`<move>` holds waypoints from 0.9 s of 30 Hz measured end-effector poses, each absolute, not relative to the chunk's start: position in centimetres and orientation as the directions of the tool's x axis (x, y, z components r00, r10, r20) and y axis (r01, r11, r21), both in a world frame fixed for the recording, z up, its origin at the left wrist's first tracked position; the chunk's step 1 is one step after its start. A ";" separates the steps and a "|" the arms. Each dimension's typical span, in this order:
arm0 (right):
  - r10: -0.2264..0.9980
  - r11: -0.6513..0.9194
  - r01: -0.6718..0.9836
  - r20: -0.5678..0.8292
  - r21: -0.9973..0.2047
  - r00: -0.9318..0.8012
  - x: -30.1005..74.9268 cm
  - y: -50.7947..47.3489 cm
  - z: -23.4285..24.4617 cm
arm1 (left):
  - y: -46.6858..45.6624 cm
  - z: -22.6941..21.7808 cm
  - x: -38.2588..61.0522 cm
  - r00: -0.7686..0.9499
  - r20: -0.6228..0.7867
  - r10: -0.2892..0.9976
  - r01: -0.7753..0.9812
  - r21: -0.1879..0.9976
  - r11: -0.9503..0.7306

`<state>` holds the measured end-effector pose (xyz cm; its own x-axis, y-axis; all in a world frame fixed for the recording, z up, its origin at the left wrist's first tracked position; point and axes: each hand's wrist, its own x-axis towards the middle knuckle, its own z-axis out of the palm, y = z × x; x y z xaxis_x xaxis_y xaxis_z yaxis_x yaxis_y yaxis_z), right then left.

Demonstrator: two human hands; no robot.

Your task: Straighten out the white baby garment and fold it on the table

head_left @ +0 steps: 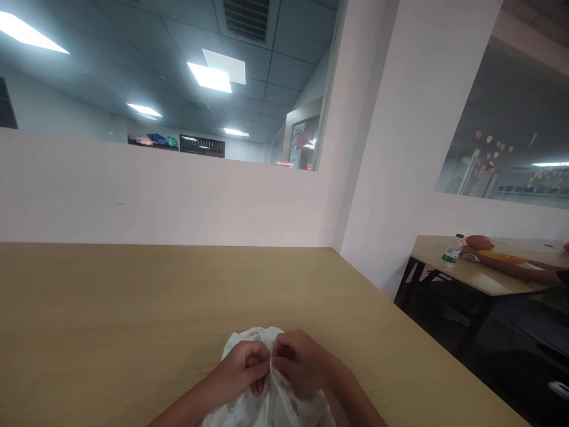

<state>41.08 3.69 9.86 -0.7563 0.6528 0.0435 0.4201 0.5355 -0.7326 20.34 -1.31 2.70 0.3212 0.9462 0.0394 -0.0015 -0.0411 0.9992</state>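
I have left hand (pixel 249 366) and right hand (pixel 302 360) pinching cloth (pixel 279 406); light, even tension should serve best.

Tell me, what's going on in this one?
A person sits or stands at a wooden table, working with both hands on a white printed cloth. The left hand and right hand are close together, fingers pinching the bunched fabric near a fold between them. The cloth is at the near side of the table, partly hidden by the hands and cut off by the picture's lower edge. Off to the right, a bottle stands on a second table.
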 end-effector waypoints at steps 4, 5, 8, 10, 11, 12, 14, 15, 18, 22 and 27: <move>0.657 0.574 0.422 0.088 -0.701 -0.749 41.0 3.8 9.7 | -1.3 2.4 20.2 0.340 0.063 0.938 -0.026 0.998 -0.057; 0.659 0.577 0.421 0.094 -0.700 -0.746 41.0 3.9 9.6 | -1.3 2.3 20.2 0.342 0.064 0.938 -0.028 0.998 -0.058; 0.664 0.578 0.405 0.119 -0.708 -0.738 40.9 4.1 9.2 | -1.2 2.3 20.3 0.332 0.061 0.941 -0.027 0.998 -0.055; 0.669 0.578 0.380 0.152 -0.722 -0.728 40.8 4.1 9.0 | -1.1 2.3 20.4 0.320 0.056 0.946 -0.036 0.998 -0.047; 0.672 0.578 0.366 0.170 -0.729 -0.721 40.7 4.1 8.9 | -1.1 2.3 20.5 0.314 0.052 0.948 -0.043 0.998 -0.041; 0.676 0.579 0.356 0.187 -0.733 -0.713 40.6 4.1 8.8 | -1.0 2.3 20.5 0.306 0.049 0.951 -0.053 0.998 -0.034; 0.679 0.586 0.344 0.212 -0.734 -0.703 40.5 4.1 8.5 | -0.9 2.2 20.5 0.292 0.042 0.956 -0.071 0.997 -0.023; 0.676 0.587 0.337 0.217 -0.736 -0.704 40.5 4.1 8.4 | -0.9 2.1 20.5 0.283 0.041 0.958 -0.079 0.997 -0.019; 0.660 0.577 0.301 0.216 -0.759 -0.719 40.5 4.2 8.2 | -0.9 1.9 20.4 0.252 0.043 0.967 -0.102 0.995 -0.018; 0.644 0.567 0.269 0.215 -0.778 -0.734 40.6 4.1 8.2 | -0.9 1.9 20.4 0.235 0.027 0.972 -0.128 0.992 0.003; 0.671 0.597 0.324 0.236 -0.734 -0.703 40.3 3.7 8.3 | -1.1 2.6 20.5 0.223 0.004 0.975 -0.143 0.989 0.029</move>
